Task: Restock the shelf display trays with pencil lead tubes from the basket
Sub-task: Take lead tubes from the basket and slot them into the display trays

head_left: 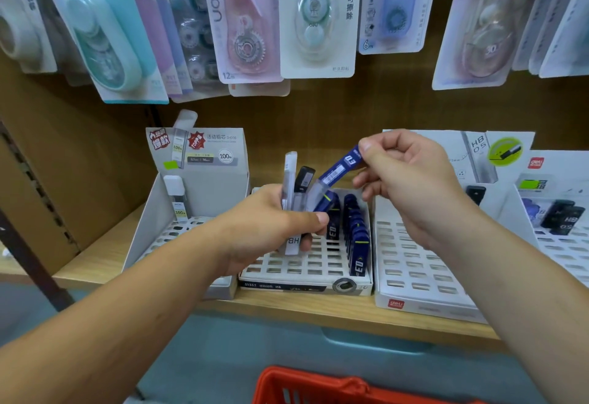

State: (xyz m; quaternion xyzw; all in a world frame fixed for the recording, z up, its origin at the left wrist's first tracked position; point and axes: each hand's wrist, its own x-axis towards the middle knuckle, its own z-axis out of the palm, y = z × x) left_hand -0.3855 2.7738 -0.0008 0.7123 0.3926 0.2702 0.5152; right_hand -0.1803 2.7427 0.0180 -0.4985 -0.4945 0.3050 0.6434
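Red basket [318,386] sits nearest. My left grip [271,221] clutches a mixed bundle of tubes [294,180]; my right grip [404,180] pinches one blue tube [339,166] above the middle tray [296,263]. Next, I judge, it needs slotting upright beside the blue row [357,237].

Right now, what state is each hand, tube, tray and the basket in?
Left hand: grips a bunch of tubes upright.
Right hand: pinches one blue tube, held tilted.
Middle tray: partly filled, stocked tubes along its right side.
Left tray: mostly bare slots, a white-capped tube standing at the back.
Right tray: front slots bare.
Basket: only its red rim shows, contents unseen.
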